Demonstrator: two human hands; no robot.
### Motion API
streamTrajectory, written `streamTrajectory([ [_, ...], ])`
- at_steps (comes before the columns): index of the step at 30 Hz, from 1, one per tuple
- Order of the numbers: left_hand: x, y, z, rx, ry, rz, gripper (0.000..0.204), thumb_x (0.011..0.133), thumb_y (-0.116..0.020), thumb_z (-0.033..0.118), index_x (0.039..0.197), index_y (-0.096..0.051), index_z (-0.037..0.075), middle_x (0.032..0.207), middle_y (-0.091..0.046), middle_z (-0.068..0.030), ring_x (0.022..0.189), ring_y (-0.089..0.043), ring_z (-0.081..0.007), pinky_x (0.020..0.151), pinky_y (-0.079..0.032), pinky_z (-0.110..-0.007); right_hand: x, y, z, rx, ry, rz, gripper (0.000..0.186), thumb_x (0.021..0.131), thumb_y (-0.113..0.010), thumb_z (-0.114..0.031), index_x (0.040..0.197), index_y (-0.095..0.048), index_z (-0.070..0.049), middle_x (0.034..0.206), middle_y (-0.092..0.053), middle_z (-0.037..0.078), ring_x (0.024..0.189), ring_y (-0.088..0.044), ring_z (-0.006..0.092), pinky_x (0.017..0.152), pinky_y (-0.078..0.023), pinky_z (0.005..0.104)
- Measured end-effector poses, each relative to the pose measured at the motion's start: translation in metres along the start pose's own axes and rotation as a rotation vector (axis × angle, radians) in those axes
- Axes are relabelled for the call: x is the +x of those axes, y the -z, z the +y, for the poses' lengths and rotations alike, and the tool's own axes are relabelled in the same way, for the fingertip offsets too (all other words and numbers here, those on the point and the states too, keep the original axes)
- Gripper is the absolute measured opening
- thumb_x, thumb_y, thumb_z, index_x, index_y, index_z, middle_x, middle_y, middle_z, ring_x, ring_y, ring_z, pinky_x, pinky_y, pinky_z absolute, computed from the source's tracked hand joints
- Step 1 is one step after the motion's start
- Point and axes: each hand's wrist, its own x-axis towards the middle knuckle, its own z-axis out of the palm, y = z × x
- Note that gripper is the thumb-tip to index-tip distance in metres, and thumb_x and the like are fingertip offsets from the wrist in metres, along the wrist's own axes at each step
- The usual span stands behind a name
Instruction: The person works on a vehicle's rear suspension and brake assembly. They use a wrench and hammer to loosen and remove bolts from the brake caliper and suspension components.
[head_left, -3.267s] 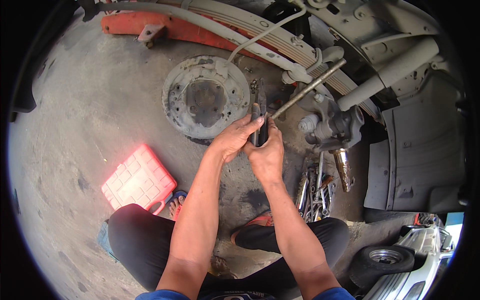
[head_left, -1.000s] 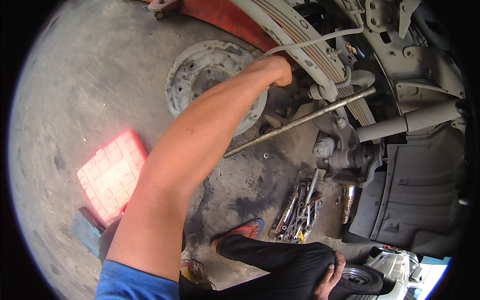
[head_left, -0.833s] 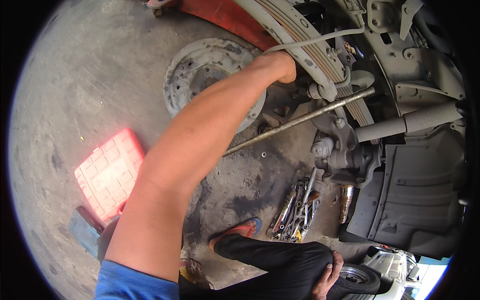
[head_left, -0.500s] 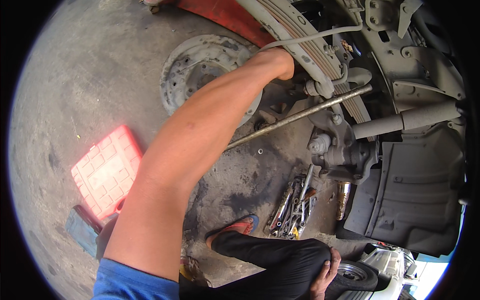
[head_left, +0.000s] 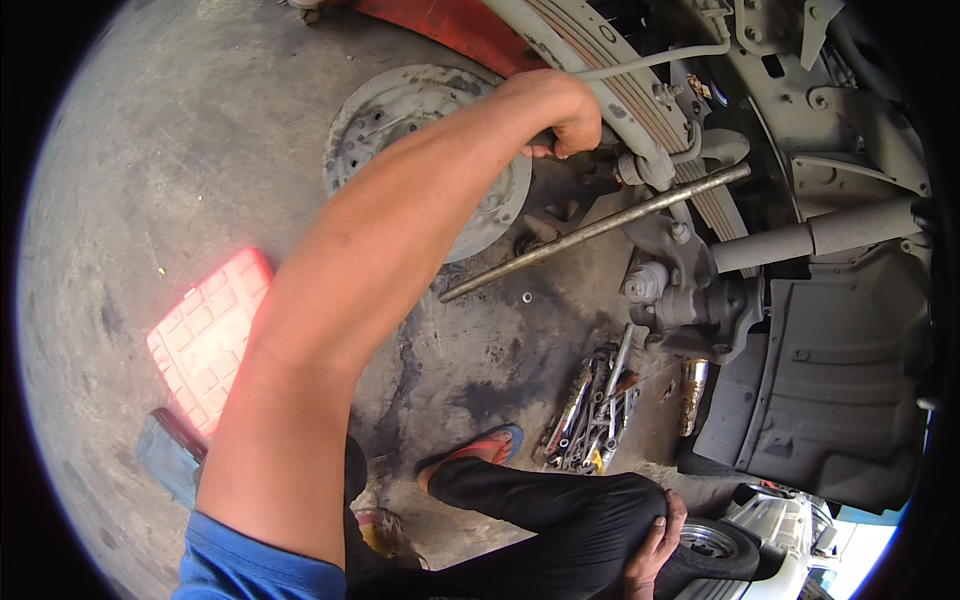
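Note:
My left arm stretches far forward beside a stack of leaf springs (head_left: 640,110). At its end my left hand (head_left: 572,118) is closed, with curled fingertips showing beneath the wrist. Something dark lies in its grip, mostly hidden by the hand. Just below, a long metal bar (head_left: 590,235) slants across, its upper right end at the springs. Under my forearm is a round grey steel wheel or drum (head_left: 350,140), partly covered. My right hand (head_left: 657,540) lies over my bent knee (head_left: 630,495), fingers draped on the black cloth and holding nothing.
Several wrenches and other tools (head_left: 590,415) lie on the concrete beside my sandalled foot (head_left: 485,450). A red plastic case (head_left: 210,330) and a blue-grey box (head_left: 168,455) are at left. A shock absorber (head_left: 810,240) and dark splash guard (head_left: 840,370) fill the right.
My left hand has shifted slightly right and turned at the wrist, bringing its curled fingers into sight. The forearm has uncovered the bar's lower end. My right hand stays on the knee.

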Motion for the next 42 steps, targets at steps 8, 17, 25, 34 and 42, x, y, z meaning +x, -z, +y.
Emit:
streamTrajectory([
  [8, 0.015, -0.014, -0.001, 0.050, 0.070, 0.178, 0.034, 0.087, -0.056, 0.010, 0.115, -0.075, 0.004, 0.122, -0.071, -0.0183, 0.107, -0.071, -0.0322, 0.087, -0.055, -0.045, -0.002, 0.000, 0.003, -0.011, -0.013, 0.008, 0.047, 0.104, -0.042, -0.026, 0.133, -0.055, 0.009, 0.134, -0.057, 0.020, 0.129, -0.052, 0.0320, 0.115, -0.033, 0.0408],
  [17, 0.016, -0.028, 0.000, -0.093, 0.104, 0.298, 0.041, 0.087, -0.052, 0.008, 0.122, -0.070, -0.001, 0.122, -0.069, -0.0248, 0.108, -0.071, -0.0376, 0.086, -0.058, -0.046, 0.000, -0.002, -0.002, -0.036, -0.020, 0.002, 0.047, 0.103, -0.040, -0.024, 0.134, -0.054, 0.008, 0.135, -0.057, 0.021, 0.129, -0.052, 0.0327, 0.116, -0.032, 0.0412],
  [25, 0.046, -0.073, 0.002, -1.448, 0.121, 0.205, 0.020, 0.090, -0.058, 0.003, 0.106, -0.067, -0.006, 0.109, -0.070, -0.0195, 0.091, -0.072, -0.0263, 0.078, -0.061, -0.040, 0.004, 0.001, -0.018, -0.040, 0.052, -0.053, 0.049, 0.108, -0.042, -0.029, 0.138, -0.053, 0.008, 0.137, -0.057, 0.024, 0.128, -0.053, 0.0373, 0.111, -0.037, 0.0436],
  [34, 0.110, -0.104, -0.011, -2.032, -0.351, 0.033, 0.009, 0.089, -0.074, 0.006, 0.094, -0.069, 0.002, 0.086, -0.070, -0.0098, 0.080, -0.068, -0.0194, 0.076, -0.056, -0.033, 0.014, -0.011, -0.030, -0.025, -0.008, -0.049, 0.050, 0.108, -0.044, -0.030, 0.139, -0.052, 0.009, 0.136, -0.058, 0.024, 0.126, -0.054, 0.0362, 0.111, -0.037, 0.0440],
  [42, 0.116, -0.080, -0.011, -1.674, -0.446, -0.016, 0.011, 0.086, -0.074, 0.007, 0.093, -0.069, 0.000, 0.083, -0.070, -0.0121, 0.073, -0.067, -0.0206, 0.071, -0.054, -0.034, 0.038, -0.020, -0.046, -0.018, -0.013, -0.101, 0.051, 0.107, -0.046, -0.031, 0.141, -0.051, 0.008, 0.141, -0.055, 0.022, 0.132, -0.051, 0.0343, 0.113, -0.035, 0.0436],
])
